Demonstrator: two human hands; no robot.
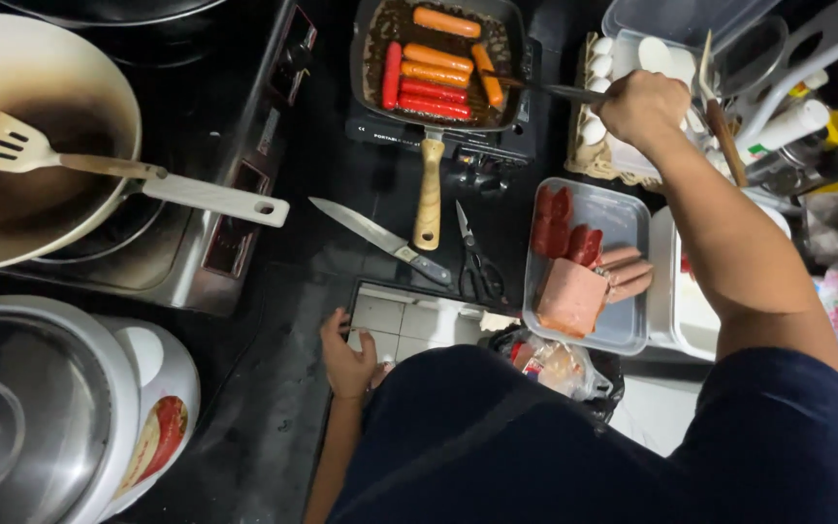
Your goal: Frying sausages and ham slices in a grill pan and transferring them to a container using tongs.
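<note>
Reaching forward across the counter, the right hand (644, 105) is clenched around a dark utensil (545, 90) whose tip lies over the right edge of the rectangular frying pan (510, 19). The right forearm runs diagonally from the shoulder at lower right up to the fist, passing above a clear tray of sliced meat (589, 267) and beside an egg carton (594, 107). Sausages (435, 73), some orange and some red, lie in the pan on dark oil; the pan sits on a portable burner (438, 136), its wooden handle (428, 194) pointing toward the person.

The left hand (349, 361) hangs low, bent at the wrist, its fingers resting on the front edge of the black counter (273, 408) near a gap that shows white floor tiles (409, 325); it grasps nothing.

Between the pan handle and the meat tray lie a knife (380, 238) and a pair of scissors (477, 262), leaving little bare counter there. At left, a cream pan (12, 58) holding a slotted spatula (21, 147) sits on a stove (186, 247), its pale handle (215, 197) jutting toward the knife. A rice cooker (50, 408) fills the lower left corner. Bottles and containers crowd the right edge behind the arm.
</note>
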